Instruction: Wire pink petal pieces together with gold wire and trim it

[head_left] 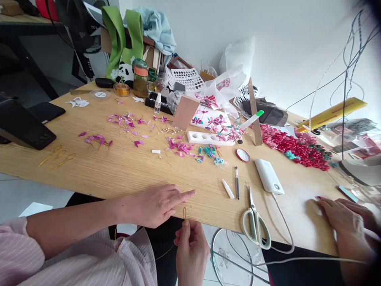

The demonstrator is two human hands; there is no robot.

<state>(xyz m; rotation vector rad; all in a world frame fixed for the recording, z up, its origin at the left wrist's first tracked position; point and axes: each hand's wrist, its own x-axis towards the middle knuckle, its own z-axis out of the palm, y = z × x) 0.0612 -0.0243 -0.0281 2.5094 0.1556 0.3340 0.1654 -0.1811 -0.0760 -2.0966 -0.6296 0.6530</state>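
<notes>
now the right hand (190, 248) pinches a thin gold wire loop (185, 213) at the near edge of the wooden table (125, 167), while the left hand (157, 204) lies open and flat just beside it, fingers pointing right; scissors (254, 222) rest near

thin gold wire loop (185, 213), upright at near table edge, pinched from below, tail trailing down-left.

text | fan guard (89, 35) - "TCL" | plastic bag (226, 85) - red print, unreadable
</notes>
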